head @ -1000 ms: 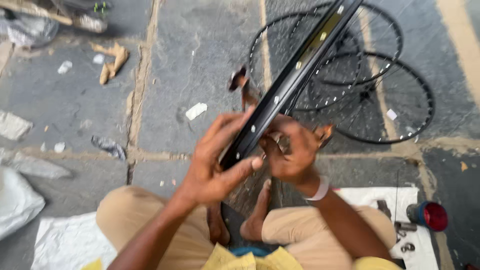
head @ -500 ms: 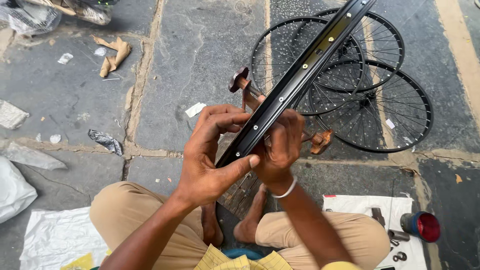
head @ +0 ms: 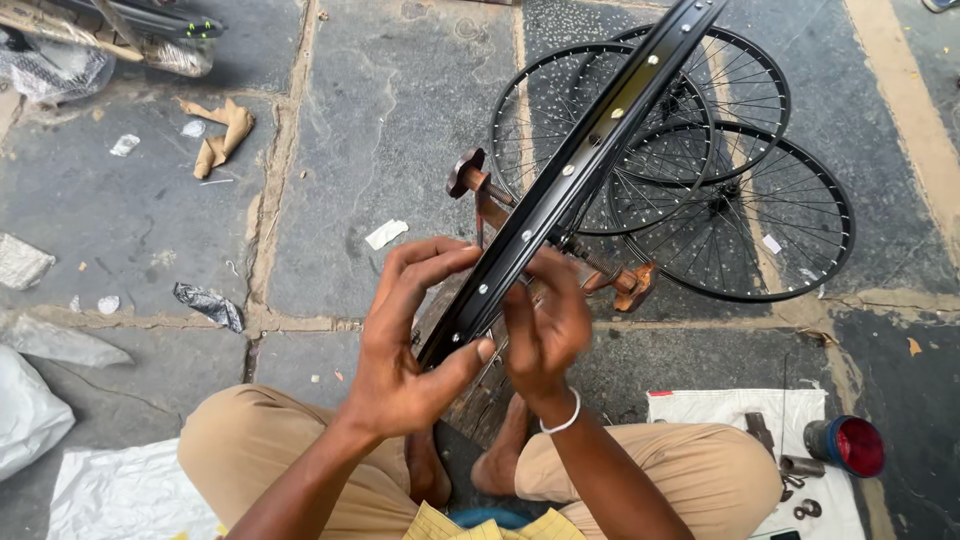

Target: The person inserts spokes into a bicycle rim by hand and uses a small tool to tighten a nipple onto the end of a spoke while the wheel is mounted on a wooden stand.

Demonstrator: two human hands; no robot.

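The left hand pinches the black wheel rim, thumb beneath and fingers above, its grip pressed together. The right hand clasps the rim's underside at four o'clock. The rim slants towards one o'clock above spoked wheels on the floor.

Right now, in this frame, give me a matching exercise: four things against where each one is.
Things:
1. black rim
2. spoked wheels
3. red-lidded tin
4. crumpled brown paper

Places:
A. on the white cloth, lower right
B. on the stone floor, upper left
C. held in both hands
D. flat on the floor, upper right

Pairs: 1-C, 2-D, 3-A, 4-B
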